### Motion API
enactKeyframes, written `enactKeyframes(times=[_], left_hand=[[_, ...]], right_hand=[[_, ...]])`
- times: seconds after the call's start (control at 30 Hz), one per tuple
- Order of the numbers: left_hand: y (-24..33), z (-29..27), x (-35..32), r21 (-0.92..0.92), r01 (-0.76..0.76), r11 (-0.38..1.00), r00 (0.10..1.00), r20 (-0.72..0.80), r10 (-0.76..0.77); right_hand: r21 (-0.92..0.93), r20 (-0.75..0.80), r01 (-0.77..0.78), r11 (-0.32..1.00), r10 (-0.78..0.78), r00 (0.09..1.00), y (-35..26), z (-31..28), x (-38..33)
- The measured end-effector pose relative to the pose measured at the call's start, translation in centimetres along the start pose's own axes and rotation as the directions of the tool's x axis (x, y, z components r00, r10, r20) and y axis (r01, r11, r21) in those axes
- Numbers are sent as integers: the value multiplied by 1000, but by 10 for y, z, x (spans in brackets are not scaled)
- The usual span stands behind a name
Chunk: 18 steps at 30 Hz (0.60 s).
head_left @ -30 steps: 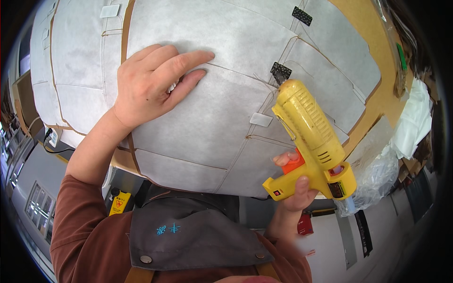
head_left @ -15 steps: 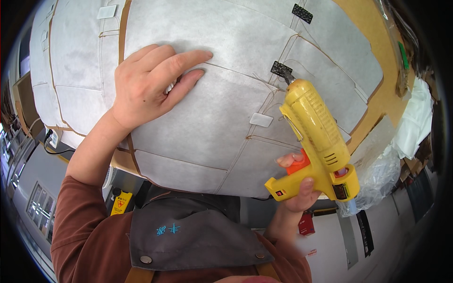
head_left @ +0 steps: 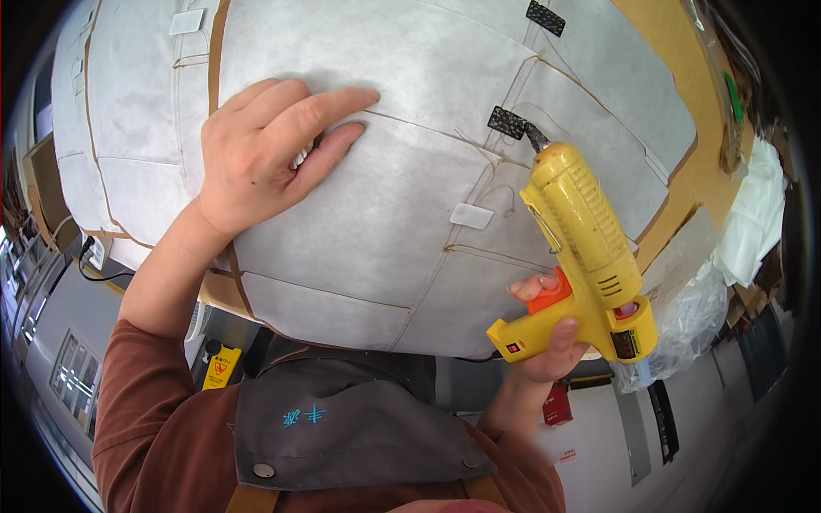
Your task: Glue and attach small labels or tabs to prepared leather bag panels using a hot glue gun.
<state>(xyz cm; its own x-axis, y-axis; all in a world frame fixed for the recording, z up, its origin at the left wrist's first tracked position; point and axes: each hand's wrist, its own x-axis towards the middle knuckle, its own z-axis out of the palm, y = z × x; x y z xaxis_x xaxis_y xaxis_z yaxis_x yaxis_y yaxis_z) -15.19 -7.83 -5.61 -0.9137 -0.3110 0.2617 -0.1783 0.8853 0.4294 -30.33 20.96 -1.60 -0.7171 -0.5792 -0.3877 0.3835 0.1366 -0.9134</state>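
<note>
White fabric-like sheets with brown cords and seams cover the work surface. My left hand rests on them, index finger and thumb stretched to the right. Its other fingers curl in, and small white pieces peek out of the palm. A yellow hot glue gun is gripped in my right hand, with fingers at its orange trigger. The gun's dark nozzle lies at the right edge of a black textured patch; whether they touch, I cannot tell.
Another black patch lies farther up. White rectangular tabs sit on the sheets, one at the far left. At the right are brown board, clear plastic wrap and white sheeting.
The glue gun has moved a little to the right, its nozzle drawing away from the black patch's middle toward its right side. My left hand keeps nearly the same place and pose.
</note>
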Motion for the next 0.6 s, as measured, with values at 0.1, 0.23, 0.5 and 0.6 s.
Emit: enactKeyframes(times=[0.1, 0.23, 0.5, 0.6], left_hand=[[0, 0, 1, 1, -1, 1000, 1000, -3, 1], [0, 1, 1, 6, -8, 1000, 1000, 2, 8], [-1, 1, -1, 9, -4, 1000, 1000, 8, 4], [-1, 2, -1, 13, -7, 1000, 1000, 9, 7]], right_hand=[[-90, 14, 44, 995, -43, 999, 2, -1, -2], [-81, 15, 40, 996, -39, 999, 4, -3, -4], [-90, 25, 45, 995, -43, 999, 4, -2, -10], [-86, 10, 35, 996, -34, 999, 4, -1, -11]])
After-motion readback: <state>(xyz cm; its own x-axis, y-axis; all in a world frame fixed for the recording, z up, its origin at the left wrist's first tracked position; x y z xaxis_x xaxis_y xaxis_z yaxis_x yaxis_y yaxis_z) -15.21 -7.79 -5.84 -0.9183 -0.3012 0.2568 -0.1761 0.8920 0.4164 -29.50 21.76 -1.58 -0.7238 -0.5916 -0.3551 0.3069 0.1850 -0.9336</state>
